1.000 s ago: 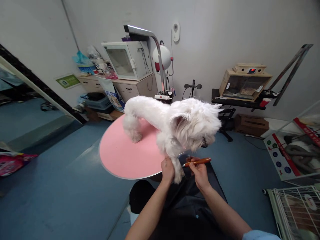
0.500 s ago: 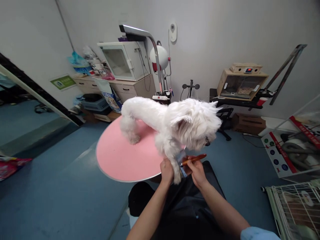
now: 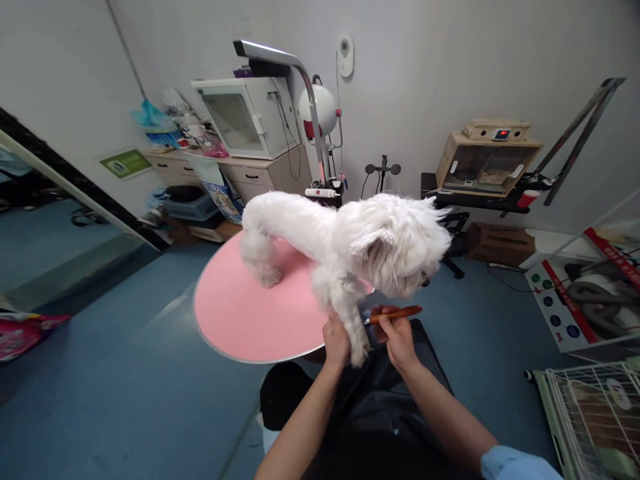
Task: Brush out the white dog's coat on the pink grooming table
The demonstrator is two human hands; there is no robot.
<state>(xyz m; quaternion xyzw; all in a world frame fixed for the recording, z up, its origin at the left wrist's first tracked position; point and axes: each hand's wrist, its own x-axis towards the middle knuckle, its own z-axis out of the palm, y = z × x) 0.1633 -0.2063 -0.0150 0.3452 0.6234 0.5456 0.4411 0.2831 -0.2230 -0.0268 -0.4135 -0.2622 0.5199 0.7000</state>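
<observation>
A white fluffy dog [image 3: 295,217] stands on a round pink table [image 3: 235,307], its head turned toward the right. My left hand [image 3: 336,340] is closed around the dog's front leg, holding it out past the table's near edge; the paw hangs below the hand. In my right hand [image 3: 399,341] is a slicker brush with an orange-brown wooden handle [image 3: 404,313]. The brush's flat head is blurred and partly hidden by the fingers, close beside the raised leg. Whether its pins touch the fur, I cannot tell.
A metal grooming arm [image 3: 310,100] rises behind the dog. Farther back are a white cabinet [image 3: 277,127] on drawers and a wooden box with a display [image 3: 450,150] on a black table. A wire cage [image 3: 595,400] stands at the lower right, a printed carton [image 3: 555,307] above it.
My right hand and the brush have moved slightly right, away from the leg. The dog's head and held leg have shifted a little to the right. My left hand keeps its hold.
</observation>
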